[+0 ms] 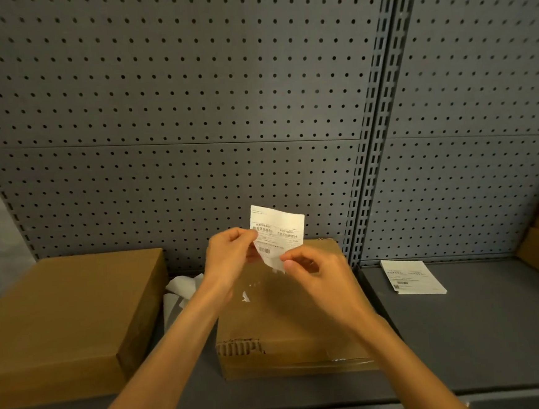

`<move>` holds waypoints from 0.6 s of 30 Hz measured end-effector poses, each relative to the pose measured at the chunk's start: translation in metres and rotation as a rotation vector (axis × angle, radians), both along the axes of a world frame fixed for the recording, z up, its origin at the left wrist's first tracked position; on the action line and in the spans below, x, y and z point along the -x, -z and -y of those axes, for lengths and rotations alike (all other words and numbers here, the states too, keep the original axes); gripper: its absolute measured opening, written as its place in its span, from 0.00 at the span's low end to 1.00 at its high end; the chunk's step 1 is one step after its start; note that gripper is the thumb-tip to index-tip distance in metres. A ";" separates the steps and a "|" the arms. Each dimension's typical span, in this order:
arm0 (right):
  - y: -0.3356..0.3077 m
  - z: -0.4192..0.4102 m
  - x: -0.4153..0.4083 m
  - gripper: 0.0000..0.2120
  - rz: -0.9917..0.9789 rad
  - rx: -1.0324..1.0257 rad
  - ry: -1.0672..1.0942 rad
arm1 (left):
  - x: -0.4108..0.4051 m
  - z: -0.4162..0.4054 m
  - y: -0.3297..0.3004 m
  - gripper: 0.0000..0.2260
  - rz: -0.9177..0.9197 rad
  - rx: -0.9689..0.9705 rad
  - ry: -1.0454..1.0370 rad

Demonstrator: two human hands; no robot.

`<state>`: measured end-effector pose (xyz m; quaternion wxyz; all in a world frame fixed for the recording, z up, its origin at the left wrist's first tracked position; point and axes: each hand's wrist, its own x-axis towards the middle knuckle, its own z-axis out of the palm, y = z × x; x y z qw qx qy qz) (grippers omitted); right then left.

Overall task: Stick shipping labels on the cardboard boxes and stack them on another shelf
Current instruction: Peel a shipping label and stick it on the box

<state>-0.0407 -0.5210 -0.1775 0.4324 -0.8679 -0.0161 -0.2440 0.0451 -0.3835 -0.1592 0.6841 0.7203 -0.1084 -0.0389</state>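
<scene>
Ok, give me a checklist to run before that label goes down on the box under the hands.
1. Label held in both hands: ok, left hand pinches its left edge, right hand its lower corner.
2. Backing peeled off: cannot tell, the lower corner looks only part lifted.
3. Box sits below the hands: ok, flat on the shelf.
4. Box top free for the label: not ok, small white scraps lie on the glossy tape.
5. Spare labels within reach: ok, stack lies on the shelf to the right.
6. Next box ready: ok, second box sits to the left.
</scene>
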 end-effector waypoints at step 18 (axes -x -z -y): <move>0.006 0.045 -0.011 0.07 -0.066 -0.264 0.243 | 0.000 0.011 0.008 0.07 0.050 -0.050 0.082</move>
